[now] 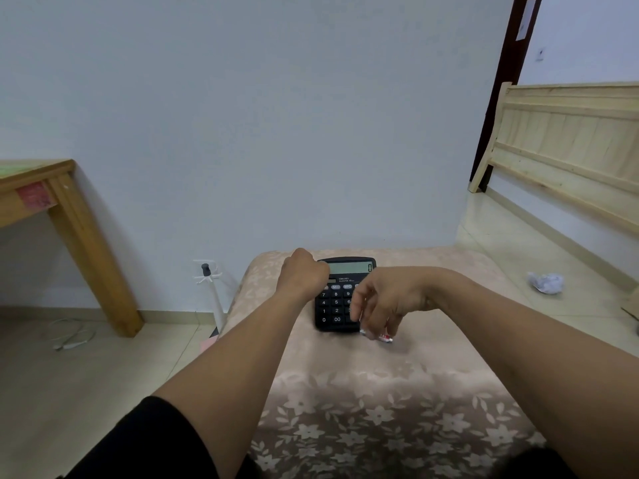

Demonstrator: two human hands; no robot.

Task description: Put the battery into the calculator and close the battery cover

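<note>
A black calculator lies face up on the floral-covered bed, its display showing 0. My left hand rests as a closed fist on the calculator's upper left corner. My right hand hangs over the calculator's right side, fingers pointing down and spread. A small red and white battery lies on the cover just below the fingertips, partly hidden by them; whether the fingers touch it I cannot tell. The battery cover is not visible.
The bed cover stretches toward me. A wooden table stands at the left, a wooden bed frame at the right. A crumpled paper lies on the floor at right. A wall socket with a plug is behind the bed's left corner.
</note>
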